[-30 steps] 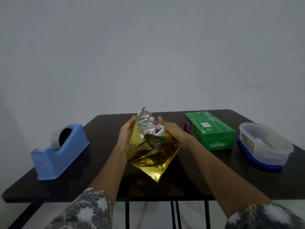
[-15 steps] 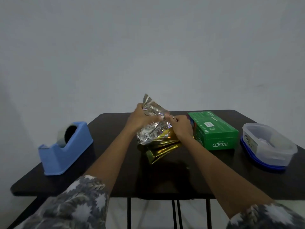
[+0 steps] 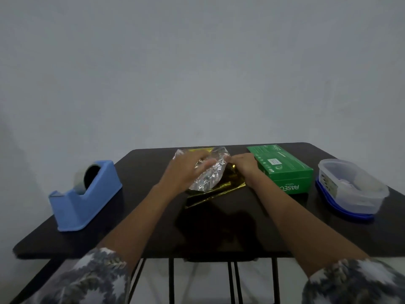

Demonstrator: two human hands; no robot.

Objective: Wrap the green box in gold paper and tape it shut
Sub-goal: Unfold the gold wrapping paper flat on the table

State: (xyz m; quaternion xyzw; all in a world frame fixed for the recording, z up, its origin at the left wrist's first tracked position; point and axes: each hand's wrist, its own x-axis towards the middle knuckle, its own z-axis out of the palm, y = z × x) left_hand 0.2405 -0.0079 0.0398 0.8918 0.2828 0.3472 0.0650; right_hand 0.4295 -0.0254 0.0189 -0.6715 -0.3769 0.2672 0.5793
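The crumpled gold paper (image 3: pixel 210 181), silver on its inner side, lies at the back middle of the dark table (image 3: pixel 219 233). My left hand (image 3: pixel 188 170) lies flat on its silver side with blurred, extended fingers. My right hand (image 3: pixel 243 168) pinches the paper's right edge. The green box (image 3: pixel 282 170) stands bare just to the right of my right hand, apart from the paper. A blue tape dispenser (image 3: pixel 87 198) with a roll of tape sits at the table's left.
A clear plastic container (image 3: pixel 350 189) on a blue lid stands at the right edge of the table. A plain wall rises behind the table. The table's black legs (image 3: pixel 232 281) show below its front edge.
The paper has come down from mid-air onto the table and spread wider. My left hand went from gripping it to lying flat on it. My right hand keeps its hold on the edge.
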